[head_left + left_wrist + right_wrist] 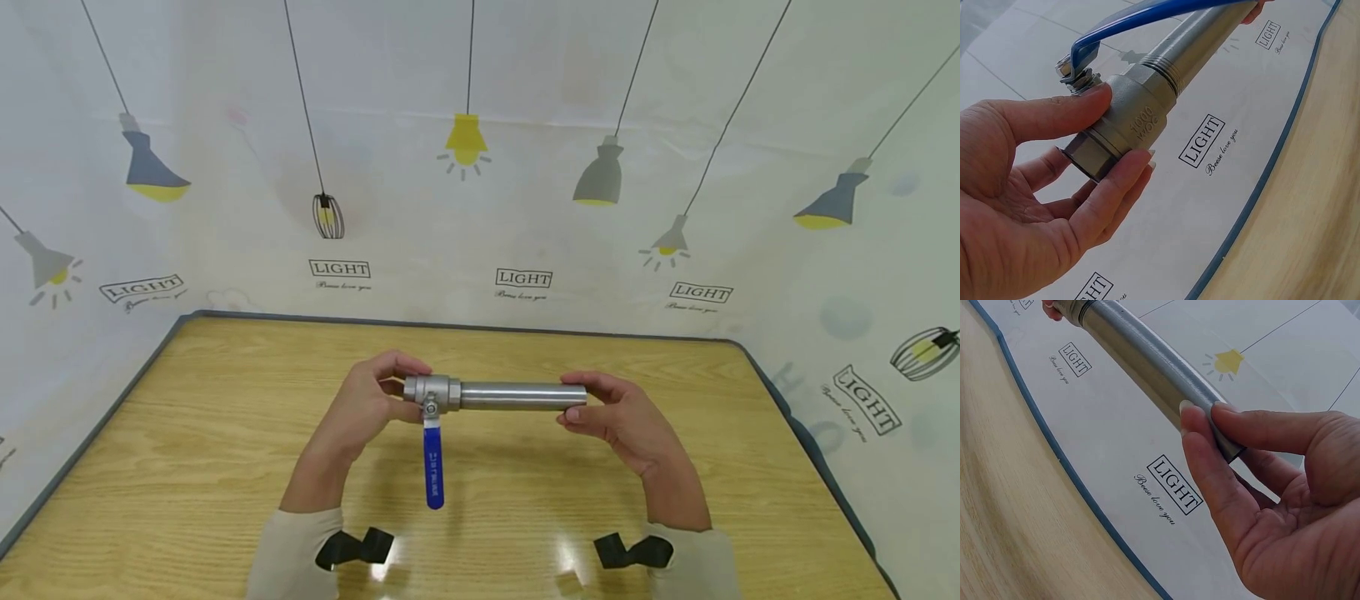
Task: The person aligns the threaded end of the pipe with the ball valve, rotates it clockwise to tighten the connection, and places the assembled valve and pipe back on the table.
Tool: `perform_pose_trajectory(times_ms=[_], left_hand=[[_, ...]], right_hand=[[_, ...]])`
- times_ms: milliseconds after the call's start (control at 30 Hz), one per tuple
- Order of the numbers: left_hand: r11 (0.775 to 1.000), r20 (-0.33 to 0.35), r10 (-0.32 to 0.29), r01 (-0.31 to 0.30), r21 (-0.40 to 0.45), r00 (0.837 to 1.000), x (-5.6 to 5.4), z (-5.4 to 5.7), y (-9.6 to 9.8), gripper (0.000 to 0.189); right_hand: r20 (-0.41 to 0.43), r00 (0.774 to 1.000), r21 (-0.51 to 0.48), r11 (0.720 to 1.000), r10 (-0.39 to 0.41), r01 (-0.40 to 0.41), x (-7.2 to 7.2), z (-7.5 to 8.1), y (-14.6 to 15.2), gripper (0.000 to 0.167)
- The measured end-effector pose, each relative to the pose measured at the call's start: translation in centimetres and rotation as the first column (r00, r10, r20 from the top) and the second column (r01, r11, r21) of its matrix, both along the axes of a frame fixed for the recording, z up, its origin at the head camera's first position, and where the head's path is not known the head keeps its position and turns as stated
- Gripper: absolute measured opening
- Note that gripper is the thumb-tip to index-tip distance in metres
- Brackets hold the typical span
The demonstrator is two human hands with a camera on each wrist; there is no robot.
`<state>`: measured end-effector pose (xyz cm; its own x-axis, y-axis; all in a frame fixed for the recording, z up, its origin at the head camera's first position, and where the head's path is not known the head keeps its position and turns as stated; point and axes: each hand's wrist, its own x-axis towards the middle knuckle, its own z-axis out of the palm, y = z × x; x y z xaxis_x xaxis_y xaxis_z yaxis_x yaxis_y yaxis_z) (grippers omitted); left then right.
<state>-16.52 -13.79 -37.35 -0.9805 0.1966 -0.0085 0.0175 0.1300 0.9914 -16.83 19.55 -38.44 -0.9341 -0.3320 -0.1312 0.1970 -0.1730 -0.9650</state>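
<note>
Looking down from the head view, we see a metal valve (444, 387) and a shiny pipe (517, 396) joined end to end, held up over the wooden table (195, 450). The blue handle (434, 468) on the valve points back toward us. Both parts look like hard metal, so we think they will feel stiff and rather heavy, and will not break easily. The left hand (366, 408) pinches the valve, and the right hand (624, 421) pinches the pipe. Holding both ends seems a good way to share the weight.

In the left wrist view, the left thumb (1075, 115) presses one side of the valve and the fingers press the other, so the gap is just as wide as the valve. Its flat sides should be good to hold. We would not grab the handle, since it may swing. Screw threads (1167, 67) show where the pipe meets the valve.

In the right wrist view, the right thumb (1266, 428) and fingers pinch the pipe near its free end. It looks round and smooth, so it could slip or roll.
</note>
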Motion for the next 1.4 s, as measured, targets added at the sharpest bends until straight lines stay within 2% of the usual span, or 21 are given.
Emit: perform_pose_trajectory(times_ms=[400,767,1033,1400], left_hand=[[1.000,0.005,0.000,0.000,-0.010,1.000,0.05,0.03,0.06,0.046],[1.000,0.003,0.000,0.000,-0.001,1.000,0.11,0.15,0.08,0.047],[1.000,0.002,-0.007,0.007,-0.010,1.000,0.02,0.00,0.09,0.045],[1.000,0.005,-0.003,0.003,-0.006,1.000,0.11,0.06,0.08,0.045]], right_hand=[[0.001,1.000,0.010,1.000,-0.011,0.011,-0.04,-0.21,0.11,0.030],[0.000,1.000,0.018,1.000,0.012,-0.012,-0.04,0.05,0.15,0.022],[0.022,1.000,0.033,0.999,-0.011,0.010,0.05,0.05,0.21,0.038],[0.034,0.999,0.035,0.999,-0.016,0.015,0.03,0.01,0.10,0.024]])
